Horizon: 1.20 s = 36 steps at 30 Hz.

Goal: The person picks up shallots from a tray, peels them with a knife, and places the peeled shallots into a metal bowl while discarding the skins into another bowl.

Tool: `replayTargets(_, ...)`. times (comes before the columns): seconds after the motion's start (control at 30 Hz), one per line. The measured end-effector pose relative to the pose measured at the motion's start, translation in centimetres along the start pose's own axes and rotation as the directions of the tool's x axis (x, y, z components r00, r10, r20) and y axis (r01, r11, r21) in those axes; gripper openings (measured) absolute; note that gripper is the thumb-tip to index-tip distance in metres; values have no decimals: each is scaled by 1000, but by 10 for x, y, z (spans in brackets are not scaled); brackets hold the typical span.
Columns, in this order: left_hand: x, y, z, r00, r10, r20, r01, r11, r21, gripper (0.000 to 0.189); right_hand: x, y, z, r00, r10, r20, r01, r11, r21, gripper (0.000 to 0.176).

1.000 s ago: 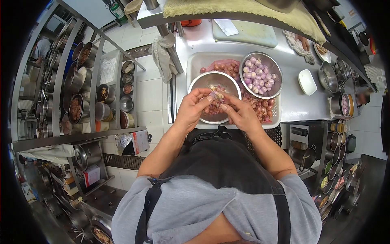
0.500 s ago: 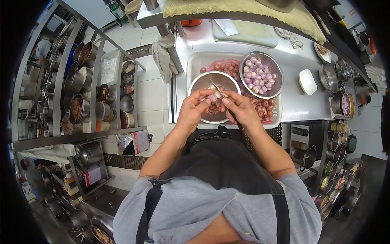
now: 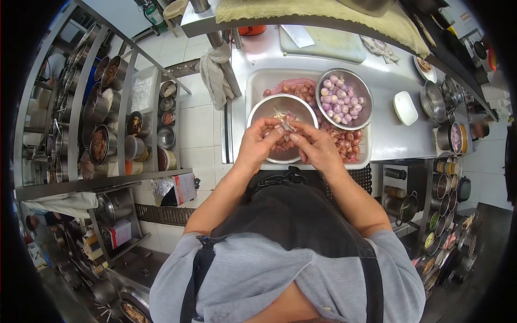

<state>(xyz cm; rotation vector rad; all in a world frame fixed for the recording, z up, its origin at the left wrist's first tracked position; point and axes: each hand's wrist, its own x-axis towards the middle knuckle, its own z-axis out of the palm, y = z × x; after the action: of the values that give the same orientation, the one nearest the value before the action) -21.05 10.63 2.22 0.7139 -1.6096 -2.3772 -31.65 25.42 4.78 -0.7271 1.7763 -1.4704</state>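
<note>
Over a steel bowl (image 3: 262,109) with reddish skins in it, my left hand (image 3: 259,142) and my right hand (image 3: 318,146) meet at the fingertips. My left fingers pinch a small pale shallot, mostly hidden by the fingers. The fingers of my right hand are curled round a small knife, whose blade shows between the hands and whose handle is hidden. Peeled purple shallots (image 3: 339,102) fill a steel colander (image 3: 368,110) to the right. Unpeeled shallots (image 3: 347,142) lie in a white perforated tray (image 3: 255,81) beneath both vessels.
A cutting board (image 3: 339,46) with a cleaver (image 3: 298,35) lies at the back of the steel counter. A white dish (image 3: 405,108) and metal bowls (image 3: 432,101) stand at the right. Racks of pots (image 3: 99,144) fill the left. A shelf with a yellow cloth (image 3: 323,13) overhangs the back.
The knife has turned between my fingers, so its blade no longer points up and its dark handle is out of sight. My fingertips have drawn closer together.
</note>
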Motion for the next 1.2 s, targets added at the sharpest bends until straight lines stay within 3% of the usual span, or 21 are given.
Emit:
replayTargets(0.07,0,1,1,999,46,15,-45,996,-74,31,2,5,-4,997,61,-37,-60,997,49,35)
replayTargets(0.2,-1,5,3,997,69,23,-66,989,-131,29,10,13,-11,998,11,-60,-4,995,100,36)
replayTargets(0.27,0,6,2,994,86,64,-67,966,-251,28,12,15,-12,997,34,-64,-25,990,136,37)
replayTargets(0.37,5,-4,-12,987,68,145,-25,960,-278,29,12,15,-13,997,50,-67,-39,987,157,36)
replayTargets(0.5,4,-1,-12,991,-9,135,43,967,-252,28,13,16,-13,997,52,-59,-44,989,141,36)
replayTargets(0.8,6,-2,-17,991,-130,-15,115,922,-370,22,14,36,-21,984,9,-180,-14,1000,-27,36)
replayTargets(0.87,11,-10,-23,993,-109,36,114,891,-439,25,14,45,-22,988,-63,-143,13,945,-326,39)
replayTargets(1.1,9,-3,-19,986,-155,56,162,842,-515,25,3,13,-10,994,-55,-91,31,969,-243,38)
replayTargets(1.2,8,-2,-20,981,-185,61,190,842,-504,22,3,11,-11,980,-185,-78,154,943,-296,35)
